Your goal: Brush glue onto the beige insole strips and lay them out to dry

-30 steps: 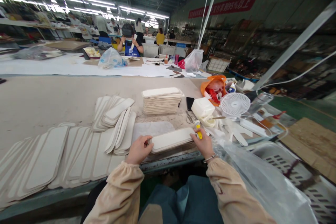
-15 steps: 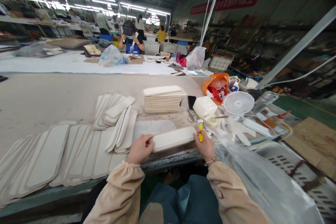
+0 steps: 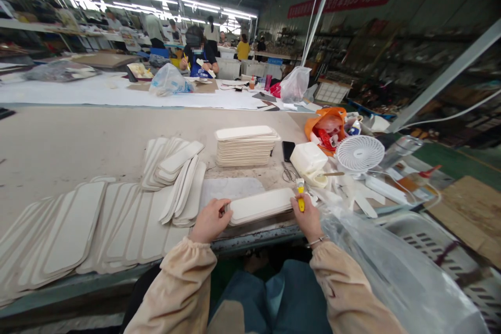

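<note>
A small stack of long, round-cornered off-white panels (image 3: 261, 205) lies at the table's near edge. My left hand (image 3: 212, 219) pinches its left end between thumb and fingers. At the right end, the fingers of my right hand (image 3: 307, 216) press against the panels while also gripping a small yellow-handled brush (image 3: 301, 201) with a pale tip pointing up. Under and behind the panels is a pale sheet (image 3: 233, 188). A neat, taller stack of similar panels (image 3: 246, 151) stands beyond it. Fanned-out panels (image 3: 74, 229) spread over the table to my left, with another loose pile (image 3: 176, 159) behind them.
To the right are scissors (image 3: 288, 173), a black phone (image 3: 288, 151), a white container (image 3: 309, 157), a white fan (image 3: 360, 154) and an orange bag (image 3: 325, 126). Clear plastic (image 3: 391, 266) hangs beside my right arm, over a white basket (image 3: 422, 240). Across the table a co-worker (image 3: 199, 57) sits.
My hands keep the same hold on the panels. The view has shifted slightly. The co-worker opposite has lowered both hands from near the head to chest height, holding a white piece.
</note>
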A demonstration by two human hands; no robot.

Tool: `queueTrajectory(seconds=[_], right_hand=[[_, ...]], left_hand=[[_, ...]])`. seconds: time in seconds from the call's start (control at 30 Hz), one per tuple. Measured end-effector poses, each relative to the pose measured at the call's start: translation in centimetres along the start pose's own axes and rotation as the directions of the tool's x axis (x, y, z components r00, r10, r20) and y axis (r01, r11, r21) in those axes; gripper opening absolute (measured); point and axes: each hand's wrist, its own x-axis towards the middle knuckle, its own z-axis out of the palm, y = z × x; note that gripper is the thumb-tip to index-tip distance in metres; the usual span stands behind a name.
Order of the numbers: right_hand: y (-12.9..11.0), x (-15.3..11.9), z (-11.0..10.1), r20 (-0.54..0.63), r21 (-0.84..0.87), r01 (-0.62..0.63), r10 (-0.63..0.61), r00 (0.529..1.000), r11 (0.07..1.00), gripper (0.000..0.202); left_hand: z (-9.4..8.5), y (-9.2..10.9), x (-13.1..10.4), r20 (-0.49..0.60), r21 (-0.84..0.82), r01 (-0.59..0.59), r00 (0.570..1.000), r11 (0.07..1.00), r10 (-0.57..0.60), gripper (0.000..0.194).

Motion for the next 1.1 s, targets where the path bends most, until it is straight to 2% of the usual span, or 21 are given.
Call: queueTrajectory(seconds=[1.1], right_hand=[[0.0,-0.24,0.4,-0.013,0.035,-0.044,0.045,0.999,0.998,0.045]], left_hand=[[0.09,0.01,0.04,0.017,0.003,-0.008,1.0,1.0,0.008,0.032]])
